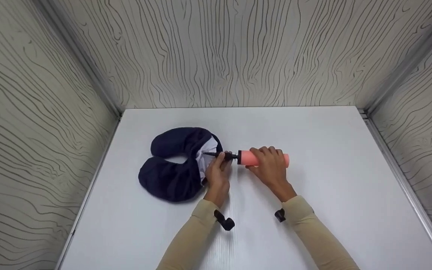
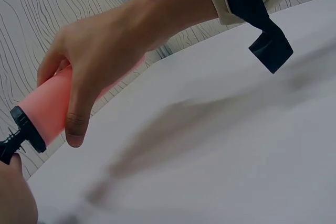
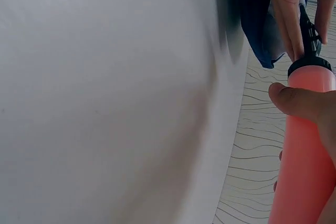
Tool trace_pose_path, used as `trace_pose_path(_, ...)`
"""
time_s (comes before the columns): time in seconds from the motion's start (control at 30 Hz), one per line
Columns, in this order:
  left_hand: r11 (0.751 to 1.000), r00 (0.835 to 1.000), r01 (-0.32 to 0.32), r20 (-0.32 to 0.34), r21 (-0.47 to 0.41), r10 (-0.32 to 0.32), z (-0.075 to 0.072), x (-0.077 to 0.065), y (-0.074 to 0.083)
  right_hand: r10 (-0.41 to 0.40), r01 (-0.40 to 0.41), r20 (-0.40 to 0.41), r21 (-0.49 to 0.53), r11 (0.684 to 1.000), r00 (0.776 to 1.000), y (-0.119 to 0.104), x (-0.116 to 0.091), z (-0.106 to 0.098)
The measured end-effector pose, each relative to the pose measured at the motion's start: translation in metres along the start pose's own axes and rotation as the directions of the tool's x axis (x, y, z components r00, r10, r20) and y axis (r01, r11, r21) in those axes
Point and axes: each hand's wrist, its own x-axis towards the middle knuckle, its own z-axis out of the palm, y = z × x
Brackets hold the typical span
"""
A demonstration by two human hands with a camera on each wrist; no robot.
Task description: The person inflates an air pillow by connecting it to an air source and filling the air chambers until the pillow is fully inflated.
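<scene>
A navy U-shaped neck pillow [image 1: 171,178] lies on the left of the table, its curved end showing a white inner part [image 1: 210,145]. My left hand [image 1: 218,176] is at that end and holds the black nozzle end [image 1: 229,156] of a hand pump between thumb and fingers. The thin black tip [image 1: 209,153] points left over the white part. My right hand [image 1: 272,168] grips the pump's pink barrel [image 3: 304,161], fingers over the top and thumb along the near side. In the right wrist view, the left fingers [image 3: 287,14] lie alongside the black nozzle part.
The white table [image 1: 332,187] meets wood-grain patterned panels [image 1: 219,56] at the back and both sides. Metal strips [image 1: 407,195] run along the side edges. Black camera straps [image 1: 224,220] hang from both beige sleeves [image 1: 191,236].
</scene>
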Motion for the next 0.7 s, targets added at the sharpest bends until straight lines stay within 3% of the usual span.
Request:
trace_pose_path(0.47,0.997,1.0,0.019,0.009,-0.081,-0.018,0.002,0.002,0.005,0.051,-0.053,0.04,0.051,0.997,0.998,0.027,-0.019,-0.01)
trace_pose_path(0.7,0.996,0.999,-0.005,0.037,-0.094,0.009,0.002,0.001,0.006,0.077,-0.079,0.039,0.044,0.996,0.996,0.038,-0.025,-0.017)
